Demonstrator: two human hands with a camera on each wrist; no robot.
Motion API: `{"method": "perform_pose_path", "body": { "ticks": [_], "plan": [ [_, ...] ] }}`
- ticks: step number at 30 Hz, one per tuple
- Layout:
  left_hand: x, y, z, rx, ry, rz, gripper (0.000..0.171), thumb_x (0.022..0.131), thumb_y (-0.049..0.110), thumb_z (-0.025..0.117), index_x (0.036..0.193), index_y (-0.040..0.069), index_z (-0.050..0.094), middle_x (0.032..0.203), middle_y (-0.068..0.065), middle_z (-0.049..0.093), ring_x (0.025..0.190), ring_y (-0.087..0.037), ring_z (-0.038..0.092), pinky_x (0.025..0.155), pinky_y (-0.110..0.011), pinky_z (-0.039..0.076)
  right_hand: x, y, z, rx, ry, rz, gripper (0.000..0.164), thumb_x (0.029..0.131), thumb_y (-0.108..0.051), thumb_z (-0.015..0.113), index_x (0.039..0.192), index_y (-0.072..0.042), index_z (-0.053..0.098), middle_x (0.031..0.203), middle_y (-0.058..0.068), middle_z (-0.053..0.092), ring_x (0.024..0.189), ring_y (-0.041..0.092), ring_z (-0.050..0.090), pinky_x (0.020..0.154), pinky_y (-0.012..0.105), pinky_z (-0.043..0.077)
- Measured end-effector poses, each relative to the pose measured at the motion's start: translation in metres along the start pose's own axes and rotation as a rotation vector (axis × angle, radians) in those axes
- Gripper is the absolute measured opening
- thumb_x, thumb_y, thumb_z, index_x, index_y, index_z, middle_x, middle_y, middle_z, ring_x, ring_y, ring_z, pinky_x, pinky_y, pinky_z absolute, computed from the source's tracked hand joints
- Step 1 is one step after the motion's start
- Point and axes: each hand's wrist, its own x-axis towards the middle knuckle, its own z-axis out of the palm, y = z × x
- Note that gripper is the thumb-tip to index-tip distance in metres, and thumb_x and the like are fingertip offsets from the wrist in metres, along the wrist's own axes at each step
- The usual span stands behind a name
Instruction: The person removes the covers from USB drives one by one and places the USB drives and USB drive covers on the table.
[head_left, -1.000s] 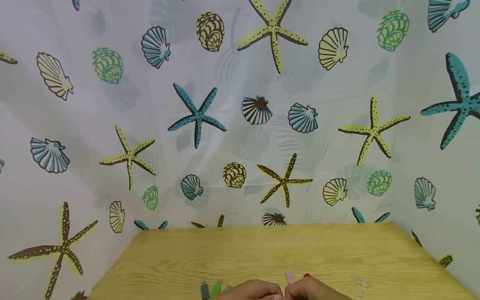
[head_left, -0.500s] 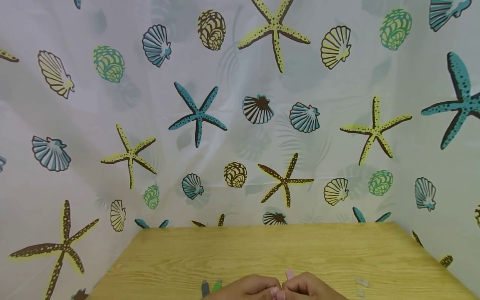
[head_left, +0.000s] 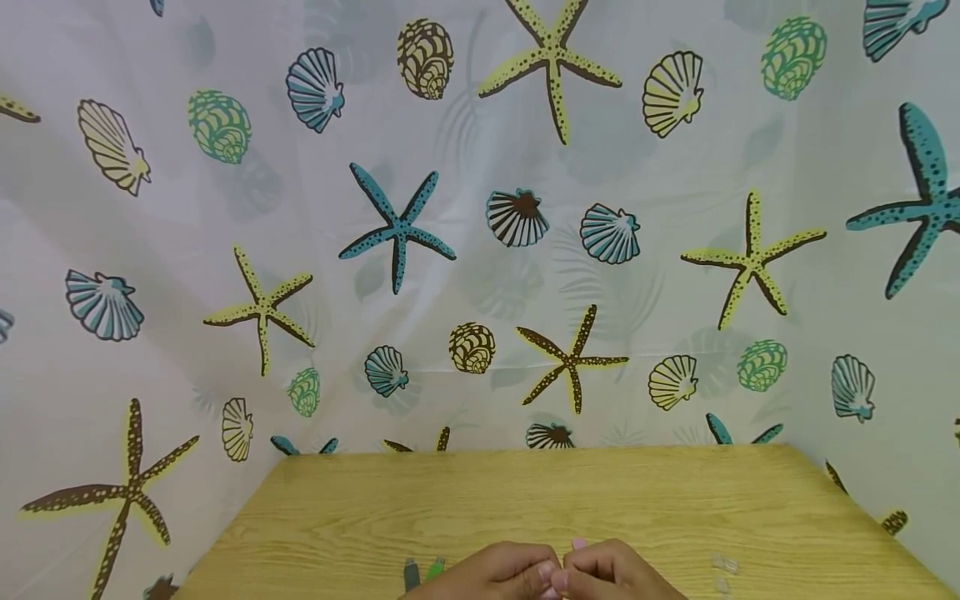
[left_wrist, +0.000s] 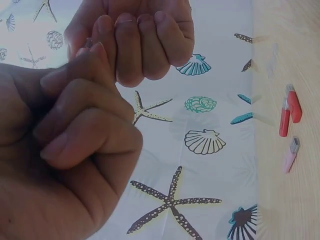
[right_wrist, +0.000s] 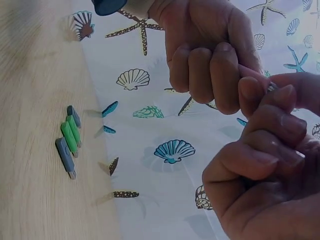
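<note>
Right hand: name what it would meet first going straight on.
The left hand, most likely; a small object looks pinched between it and the right hand, with any gap hard to judge.

L hand (right_wrist: 207, 50) bare, pale wristband (right_wrist: 138, 8), dk rounded piece (right_wrist: 108, 5) alongside.

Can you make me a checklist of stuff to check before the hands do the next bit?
1. Left hand holding the small pink item: ok, it sticks out between the fingers.
2. Right hand pinching its shiny end: ok, fingertips are there.
3. Anything fitted on that end: cannot tell, fingers cover it.
4. Four grey and green sticks lying on the table: ok.
5. Two red sticks lying there too: ok.
6. Clear pieces away from both hands: ok.
</note>
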Motion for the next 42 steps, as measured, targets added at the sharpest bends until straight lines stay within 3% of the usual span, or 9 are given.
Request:
{"method": "perform_pose_path", "body": {
  "ticks": [3,7,10,14,21,29,34,36,42],
  "plan": [
    [0.000,-0.001,-0.001,0.003,0.003,-0.026,0.041,0.108,0.025,0.031,0.093,-0.007,0.050,0.074,0.008,0.044,0.061,0.003,0.040,0.054,-0.014,0.034,0.001,0.003,-0.001,-0.061,0.005,-0.010,0.043,0.104,-0.014,0.040,0.070,0.011,0.038,0.058,0.027,0.026,0.052,0.000,0.045,0.116,0.040,0.004],
    [-0.001,-0.001,-0.003,0.010,-0.009,-0.045,0.041,0.108,0.026,0.030,0.095,-0.007,0.051,0.074,0.008,0.045,0.061,0.003,0.041,0.055,-0.015,0.036,0.002,0.007,-0.001,-0.063,-0.008,-0.008,0.044,0.104,-0.016,0.040,0.072,0.013,0.038,0.059,0.030,0.027,0.054,0.001,0.046,0.104,0.065,-0.013],
    [-0.003,0.001,-0.002,-0.001,-0.017,-0.050,0.041,0.108,0.026,0.030,0.095,-0.007,0.050,0.074,0.007,0.044,0.059,0.002,0.040,0.053,-0.015,0.035,0.002,0.008,0.000,0.002,-0.023,-0.026,0.042,0.104,-0.014,0.040,0.072,0.014,0.038,0.060,0.029,0.026,0.054,0.000,0.047,0.116,0.041,0.002],
    [-0.003,0.005,0.001,-0.023,-0.013,-0.072,0.040,0.108,0.027,0.031,0.095,-0.006,0.049,0.073,0.007,0.043,0.058,0.002,0.039,0.052,-0.016,0.034,0.002,0.007,0.001,0.088,-0.038,-0.050,0.039,0.102,-0.009,0.041,0.073,0.016,0.038,0.060,0.029,0.024,0.055,-0.001,0.048,0.094,0.009,0.031],
    [-0.005,0.009,0.002,-0.049,-0.027,-0.111,0.042,0.107,0.030,0.032,0.096,-0.006,0.050,0.070,0.007,0.043,0.055,0.001,0.039,0.050,-0.016,0.033,0.001,0.005,0.003,0.059,-0.059,-0.060,0.040,0.103,-0.009,0.038,0.071,0.015,0.039,0.059,0.031,0.026,0.056,0.001,0.048,0.113,0.024,0.015],
    [-0.005,0.011,0.003,-0.049,-0.039,-0.083,0.041,0.107,0.028,0.031,0.096,-0.007,0.050,0.070,0.006,0.043,0.056,0.001,0.039,0.050,-0.015,0.033,0.003,0.010,0.001,0.123,-0.122,-0.203,0.036,0.102,0.001,0.031,0.069,0.011,0.039,0.056,0.026,0.027,0.057,0.000,0.047,0.081,0.021,0.048],
    [-0.006,0.009,0.003,-0.089,-0.040,-0.055,0.040,0.108,0.026,0.030,0.096,-0.008,0.049,0.070,0.005,0.042,0.054,0.000,0.038,0.047,-0.017,0.032,0.002,0.007,0.001,0.066,-0.078,-0.139,0.038,0.103,-0.005,0.035,0.070,0.012,0.040,0.058,0.028,0.029,0.056,0.000,0.048,0.102,0.029,0.037],
    [-0.005,0.008,0.003,-0.085,-0.027,-0.044,0.040,0.108,0.025,0.030,0.095,-0.007,0.049,0.071,0.005,0.042,0.054,0.000,0.037,0.048,-0.017,0.032,0.001,0.005,0.001,0.008,-0.040,-0.096,0.039,0.103,-0.011,0.037,0.071,0.012,0.040,0.058,0.028,0.028,0.056,0.000,0.048,0.115,0.044,0.014],
    [-0.004,0.006,0.001,-0.117,0.013,-0.058,0.041,0.108,0.026,0.031,0.096,-0.012,0.044,0.067,0.006,0.036,0.048,-0.002,0.028,0.046,-0.019,0.028,0.003,0.007,0.000,-0.125,0.053,-0.057,0.041,0.103,-0.017,0.040,0.070,0.006,0.036,0.055,0.021,0.023,0.046,0.008,0.034,0.103,0.071,-0.003]
  ]
}}
